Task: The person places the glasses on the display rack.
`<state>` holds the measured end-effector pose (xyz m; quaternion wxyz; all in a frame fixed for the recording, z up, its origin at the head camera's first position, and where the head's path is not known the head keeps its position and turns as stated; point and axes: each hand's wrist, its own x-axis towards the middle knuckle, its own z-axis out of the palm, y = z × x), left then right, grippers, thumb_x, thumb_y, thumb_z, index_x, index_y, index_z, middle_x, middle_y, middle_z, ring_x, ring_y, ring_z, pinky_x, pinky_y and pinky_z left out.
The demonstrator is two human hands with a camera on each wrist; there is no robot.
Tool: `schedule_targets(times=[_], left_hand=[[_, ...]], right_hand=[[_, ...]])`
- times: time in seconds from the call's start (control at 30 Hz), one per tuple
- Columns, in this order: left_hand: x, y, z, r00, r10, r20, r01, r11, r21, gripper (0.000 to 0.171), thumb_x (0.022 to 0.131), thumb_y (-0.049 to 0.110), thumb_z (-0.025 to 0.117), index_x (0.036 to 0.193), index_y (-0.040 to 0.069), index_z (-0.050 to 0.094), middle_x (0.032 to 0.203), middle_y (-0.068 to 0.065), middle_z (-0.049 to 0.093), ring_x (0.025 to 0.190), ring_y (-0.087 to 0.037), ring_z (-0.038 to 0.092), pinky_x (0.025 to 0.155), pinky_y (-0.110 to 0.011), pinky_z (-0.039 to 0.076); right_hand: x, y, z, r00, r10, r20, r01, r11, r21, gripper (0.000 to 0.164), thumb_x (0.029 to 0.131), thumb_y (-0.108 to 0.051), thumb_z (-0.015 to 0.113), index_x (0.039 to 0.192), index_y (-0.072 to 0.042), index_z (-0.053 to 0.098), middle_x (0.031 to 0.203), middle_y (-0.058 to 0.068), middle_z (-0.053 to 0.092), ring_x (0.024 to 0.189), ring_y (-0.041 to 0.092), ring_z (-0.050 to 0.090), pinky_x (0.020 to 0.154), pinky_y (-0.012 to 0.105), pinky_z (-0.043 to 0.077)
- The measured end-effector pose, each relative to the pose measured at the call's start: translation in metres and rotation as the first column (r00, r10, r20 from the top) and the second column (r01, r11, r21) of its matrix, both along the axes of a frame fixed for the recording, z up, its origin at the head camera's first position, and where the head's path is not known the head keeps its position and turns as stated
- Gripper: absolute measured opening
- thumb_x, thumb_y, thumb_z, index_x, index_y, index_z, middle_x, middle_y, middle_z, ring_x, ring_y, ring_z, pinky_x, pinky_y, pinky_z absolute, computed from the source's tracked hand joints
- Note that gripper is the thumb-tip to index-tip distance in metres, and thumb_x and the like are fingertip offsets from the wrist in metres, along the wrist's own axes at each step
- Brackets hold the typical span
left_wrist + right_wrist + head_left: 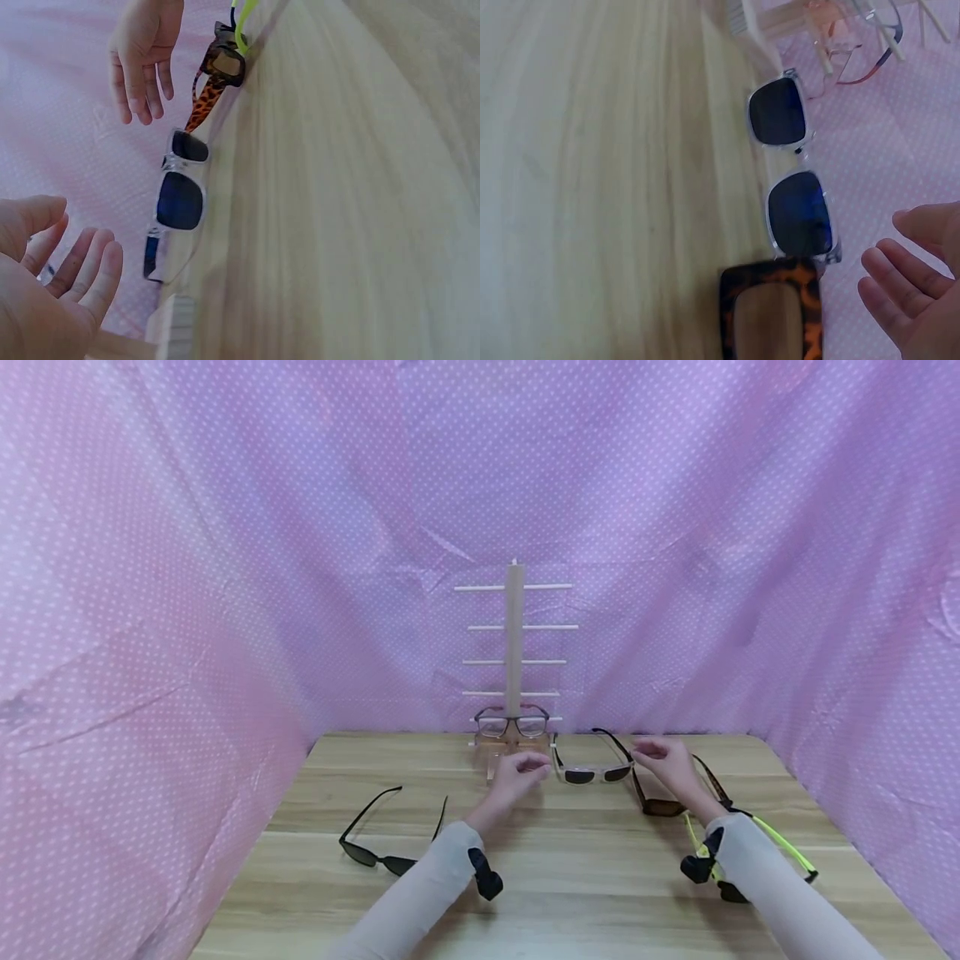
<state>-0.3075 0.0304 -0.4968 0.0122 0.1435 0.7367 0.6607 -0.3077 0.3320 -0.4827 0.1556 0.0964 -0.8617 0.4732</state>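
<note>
Sunglasses with a clear frame and dark lenses (580, 777) lie on the table with their arms unfolded. My left hand (517, 778) is raised beside their left end, its fingers loosely bent around nothing. On the other side hovers my right hand (670, 767), likewise holding nothing, near the clear pair's right end and over the tortoiseshell sunglasses (808, 289). Behind my left hand rises a wooden glasses stand (514, 643) with white crossbars. Dark-framed eyeglasses (532, 727) hang low on it, and a clear pinkish pair (489, 750) shows just below them.
Black sunglasses (362, 855) lie at the left, partly behind my left sleeve. Sunglasses with yellow-green arms (783, 841) are under my right forearm. A pink dotted cloth (360, 527) surrounds the back and sides of the wooden table (570, 893).
</note>
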Motion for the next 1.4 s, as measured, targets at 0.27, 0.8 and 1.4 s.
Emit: schedule_targets(times=[0.27, 0.8, 1.4], left_hand=[[0.002, 0.016, -0.020, 0.997, 0.075, 0.006, -0.075, 0.997, 0.003, 0.021, 0.093, 0.001, 0.070, 0.113, -0.008, 0.071, 0.111, -0.023, 0.072, 0.090, -0.012, 0.065, 0.076, -0.016, 0.053], [-0.007, 0.032, -0.036, 0.987, 0.109, 0.119, -0.118, 0.990, 0.076, 0.031, 0.092, -0.001, 0.070, 0.123, -0.005, 0.068, 0.110, -0.023, 0.071, 0.097, -0.021, 0.068, 0.081, -0.039, 0.063], [-0.023, 0.042, -0.048, 0.977, 0.126, 0.174, -0.141, 0.987, 0.074, 0.034, 0.091, -0.003, 0.069, 0.125, -0.002, 0.069, 0.110, -0.016, 0.071, 0.095, -0.012, 0.065, 0.079, -0.025, 0.061]], right_hand=[[0.004, 0.005, -0.005, 0.997, -0.011, 0.079, 0.002, 0.993, 0.120, 0.031, 0.094, -0.001, 0.070, 0.119, 0.016, 0.066, 0.104, 0.030, 0.074, 0.086, 0.020, 0.074, 0.070, 0.011, 0.052], [-0.007, 0.009, -0.015, 0.982, 0.040, 0.185, -0.070, 0.985, 0.159, 0.039, 0.095, -0.004, 0.069, 0.129, 0.012, 0.061, 0.117, 0.029, 0.071, 0.104, 0.041, 0.071, 0.079, 0.023, 0.057], [-0.015, 0.002, -0.020, 0.981, 0.050, 0.185, -0.072, 0.991, 0.113, 0.038, 0.091, 0.001, 0.071, 0.125, 0.015, 0.063, 0.111, 0.033, 0.071, 0.101, 0.040, 0.073, 0.070, 0.012, 0.051]])
